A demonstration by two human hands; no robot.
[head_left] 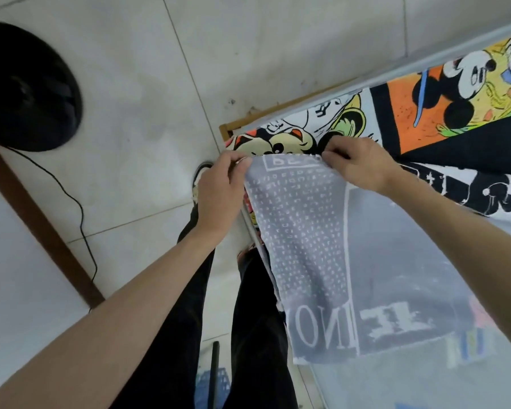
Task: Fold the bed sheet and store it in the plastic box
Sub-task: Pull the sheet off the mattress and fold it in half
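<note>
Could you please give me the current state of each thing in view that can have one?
Bed sheet: lifted at its far edge, grey underside up, fold not finished.
Left hand: pinches the sheet's edge at one corner.
Right hand: grips the same edge further along.
Bed: covered by the cartoon-print part of the sheet, lying flat.
Black cable: loose on the floor.
</note>
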